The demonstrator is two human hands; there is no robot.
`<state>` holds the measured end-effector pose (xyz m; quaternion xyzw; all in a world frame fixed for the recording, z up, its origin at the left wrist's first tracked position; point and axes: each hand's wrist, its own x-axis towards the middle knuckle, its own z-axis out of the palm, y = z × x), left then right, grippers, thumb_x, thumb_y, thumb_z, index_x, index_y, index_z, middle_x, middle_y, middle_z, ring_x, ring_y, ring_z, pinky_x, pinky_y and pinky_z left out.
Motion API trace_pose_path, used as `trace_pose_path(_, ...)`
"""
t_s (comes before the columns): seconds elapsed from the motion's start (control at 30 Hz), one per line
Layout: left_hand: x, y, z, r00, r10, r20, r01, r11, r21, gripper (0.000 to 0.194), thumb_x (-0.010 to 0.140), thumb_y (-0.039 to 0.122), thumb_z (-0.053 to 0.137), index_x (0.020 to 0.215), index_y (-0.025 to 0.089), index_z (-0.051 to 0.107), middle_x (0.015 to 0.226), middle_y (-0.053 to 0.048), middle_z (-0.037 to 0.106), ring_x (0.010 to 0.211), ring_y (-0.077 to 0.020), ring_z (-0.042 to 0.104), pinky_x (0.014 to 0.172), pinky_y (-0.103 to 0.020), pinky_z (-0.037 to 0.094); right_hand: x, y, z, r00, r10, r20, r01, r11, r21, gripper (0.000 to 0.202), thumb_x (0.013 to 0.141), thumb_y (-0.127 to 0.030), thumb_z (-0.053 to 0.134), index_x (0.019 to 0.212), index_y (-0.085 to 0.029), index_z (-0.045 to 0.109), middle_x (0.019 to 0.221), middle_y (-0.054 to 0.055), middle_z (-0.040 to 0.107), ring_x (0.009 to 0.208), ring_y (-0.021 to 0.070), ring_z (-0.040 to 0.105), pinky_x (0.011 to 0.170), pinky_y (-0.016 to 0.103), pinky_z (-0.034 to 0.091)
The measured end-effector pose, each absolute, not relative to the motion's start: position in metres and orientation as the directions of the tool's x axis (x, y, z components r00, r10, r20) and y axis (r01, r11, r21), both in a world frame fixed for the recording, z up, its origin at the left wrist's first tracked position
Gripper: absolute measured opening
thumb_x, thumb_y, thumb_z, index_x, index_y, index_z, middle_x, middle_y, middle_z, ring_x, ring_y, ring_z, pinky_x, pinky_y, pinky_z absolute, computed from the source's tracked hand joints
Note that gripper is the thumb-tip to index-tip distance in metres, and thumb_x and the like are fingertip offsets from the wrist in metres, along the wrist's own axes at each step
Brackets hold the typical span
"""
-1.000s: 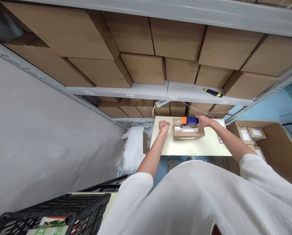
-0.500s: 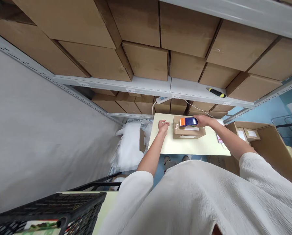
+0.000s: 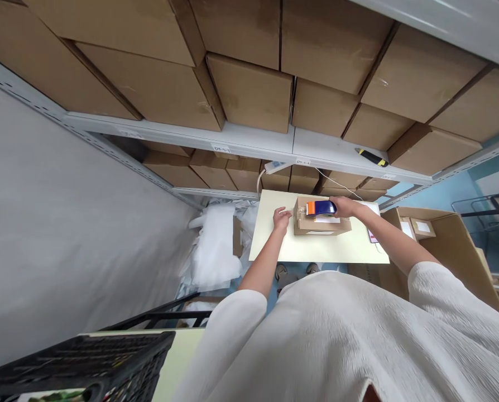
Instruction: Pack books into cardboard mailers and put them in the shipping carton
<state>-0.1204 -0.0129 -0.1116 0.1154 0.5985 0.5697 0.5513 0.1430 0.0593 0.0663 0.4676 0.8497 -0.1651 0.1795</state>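
Note:
A small taped cardboard box (image 3: 322, 228) sits on the pale yellow table (image 3: 270, 245), with a white label on its top. My right hand (image 3: 342, 206) is closed around the end of a blue and orange tape dispenser (image 3: 322, 207), which lies over the top of the box. Just left of the box is my left hand (image 3: 282, 216), its fingers apart and slightly curled, with nothing visible in it. Part of a phone (image 3: 372, 237) shows on the table beneath my right forearm.
Shelves (image 3: 249, 142) stacked with cardboard boxes stand behind the table, and a yellow-black cutter (image 3: 372, 157) lies on one. White wrapping (image 3: 216, 245) is at the left. A large open carton (image 3: 454, 245) stands right; a black crate (image 3: 124, 357) is at lower left.
My left hand has moved slightly closer to the box, and its fingers have spread. My right hand keeps hold of the dispenser over the box. The camera view has shifted slightly.

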Motion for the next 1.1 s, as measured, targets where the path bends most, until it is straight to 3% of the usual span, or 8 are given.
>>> trace_pose_path(0.27, -0.098, -0.019, -0.115, -0.441, 0.784, -0.436, -0.311, 0.322, 0.894, 0.038, 0.069, 0.013, 0.088, 0.091, 0.023, 0.058, 0.091, 0.003, 0.062, 0.085, -0.0149, 0.066, 0.097, -0.035, 0.055, 0.146, 0.056, 0.062, -0.503, 0.742, -0.444, 0.858, 0.492, -0.150, 0.042, 0.079, -0.020, 0.087, 0.115, -0.023, 0.066, 0.114, 0.009, 0.081, 0.098, 0.0277, 0.075, 0.073, 0.029, 0.049)
trace_pose_path(0.47, -0.110, -0.028, -0.095, -0.310, 0.890, -0.334, -0.272, 0.254, 0.928, 0.021, 0.081, 0.009, 0.073, 0.093, 0.023, 0.065, 0.094, -0.003, 0.072, 0.089, -0.0184, 0.072, 0.098, -0.037, 0.057, 0.146, 0.054, 0.062, -0.521, 0.737, -0.431, 0.846, 0.511, -0.150, 0.037, 0.081, -0.022, 0.085, 0.112, -0.024, 0.064, 0.116, 0.010, 0.080, 0.100, 0.0276, 0.074, 0.074, 0.029, 0.048)
trace_pose_path(0.6, -0.113, -0.029, -0.066, -0.263, 0.953, -0.152, -0.177, 0.107, 0.978, 0.037, 0.077, 0.001, 0.071, 0.105, 0.026, 0.072, 0.115, -0.006, 0.078, 0.116, -0.0240, 0.074, 0.111, -0.041, 0.054, 0.146, 0.052, 0.062, -0.527, 0.740, -0.417, 0.845, 0.509, -0.165, 0.038, 0.086, -0.029, 0.083, 0.116, -0.023, 0.062, 0.117, 0.011, 0.078, 0.100, 0.0276, 0.072, 0.076, 0.030, 0.049)
trace_pose_path(0.7, -0.109, -0.026, -0.048, -0.134, 0.989, -0.054, -0.131, 0.036, 0.991, 0.057, 0.071, -0.005, 0.072, 0.118, 0.027, 0.074, 0.121, -0.008, 0.079, 0.124, -0.0264, 0.073, 0.117, -0.043, 0.052, 0.146, 0.049, 0.060, -0.544, 0.749, -0.378, 0.838, 0.511, -0.191, 0.037, 0.087, -0.031, 0.082, 0.116, -0.023, 0.061, 0.117, 0.011, 0.077, 0.101, 0.0275, 0.071, 0.079, 0.031, 0.050)
trace_pose_path(0.83, -0.107, -0.023, -0.041, -0.046, 0.999, -0.010, -0.006, 0.010, 1.000, 0.079, 0.062, -0.005, 0.079, 0.133, 0.028, 0.071, 0.123, -0.009, 0.079, 0.125, -0.0311, 0.074, 0.119, -0.047, 0.049, 0.149, 0.047, 0.058, -0.577, 0.743, -0.338, 0.817, 0.529, -0.230, 0.038, 0.084, -0.022, 0.081, 0.117, -0.022, 0.063, 0.120, 0.012, 0.076, 0.105, 0.0285, 0.071, 0.085, 0.032, 0.052)
trace_pose_path(0.97, -0.114, -0.022, -0.045, 0.015, 1.000, -0.016, 0.109, 0.014, 0.994, 0.096, 0.054, 0.001, 0.089, 0.144, 0.030, 0.068, 0.130, -0.010, 0.078, 0.136, -0.0369, 0.069, 0.123, -0.049, 0.043, 0.154, 0.047, 0.057, -0.571, 0.741, -0.354, 0.821, 0.512, -0.251, 0.041, 0.081, -0.018, 0.081, 0.118, -0.023, 0.065, 0.120, 0.011, 0.077, 0.104, 0.0287, 0.073, 0.080, 0.031, 0.051)
trace_pose_path(1.1, -0.119, -0.021, -0.047, 0.042, 0.998, -0.055, 0.179, 0.047, 0.983, 0.098, 0.055, 0.009, 0.094, 0.146, 0.030, 0.066, 0.135, -0.012, 0.077, 0.142, -0.0381, 0.065, 0.123, -0.046, 0.043, 0.155, 0.047, 0.059, -0.566, 0.734, -0.375, 0.824, 0.504, -0.257, 0.042, 0.081, -0.021, 0.084, 0.119, -0.024, 0.066, 0.121, 0.010, 0.079, 0.101, 0.0281, 0.075, 0.073, 0.030, 0.048)
